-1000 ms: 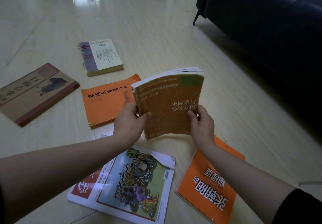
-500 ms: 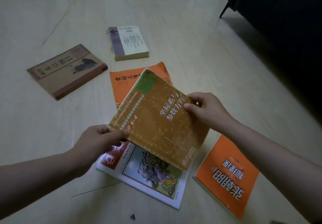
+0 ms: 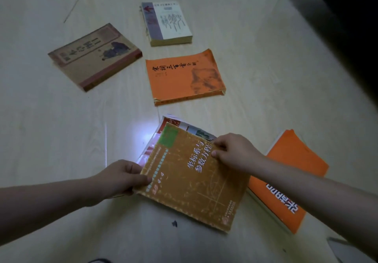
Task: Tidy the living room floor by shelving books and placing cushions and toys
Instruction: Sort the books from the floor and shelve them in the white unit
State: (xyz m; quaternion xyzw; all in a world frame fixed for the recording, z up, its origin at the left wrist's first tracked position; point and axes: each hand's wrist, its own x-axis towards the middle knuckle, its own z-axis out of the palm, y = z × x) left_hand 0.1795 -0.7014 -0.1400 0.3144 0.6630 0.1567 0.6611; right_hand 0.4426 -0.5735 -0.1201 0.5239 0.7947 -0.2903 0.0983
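Head view, the only 1 available. Pale wood-grain floor (image 3: 61, 129), 6 printed items in sight.

The item in hand is an ochre paperback textbook (image 3: 190, 181) with a green corner patch. It is cover up, lying over a glossy illustrated magazine (image 3: 176, 124). I cannot tell whether it rests on the magazine or hangs just clear.

- Left hand (image 3: 120, 177): grip closed on the textbook's left edge, thumb on the cover, fingers hidden beneath.
- Right hand (image 3: 235, 154): grip closed on the opposite edge, thumb on the cover, fingers curled at the edge.
- Neither hand holds anything else.

The other books lie flat:
- Orange paperback with black calligraphy (image 3: 184, 76), just beyond the magazine.
- Tan book with a maroon spine (image 3: 92, 56), left of that.
- Thick white-and-grey paperback (image 3: 167, 23), farthest away.
- Orange workbook with white characters (image 3: 286, 181), just right of the textbook and partly under the right forearm.

A dark sofa (image 3: 347, 17) sits at upper right.

Handling judgement: the textbook looks thin, light and floppy, and its matte cover should not slip much. The magazine looks slicker and limper, so the 2 stacked may slide apart. I would take hold at 2 opposite edges, fingers under the lowest item, or clamp the spine side. Nothing is shelved yet.
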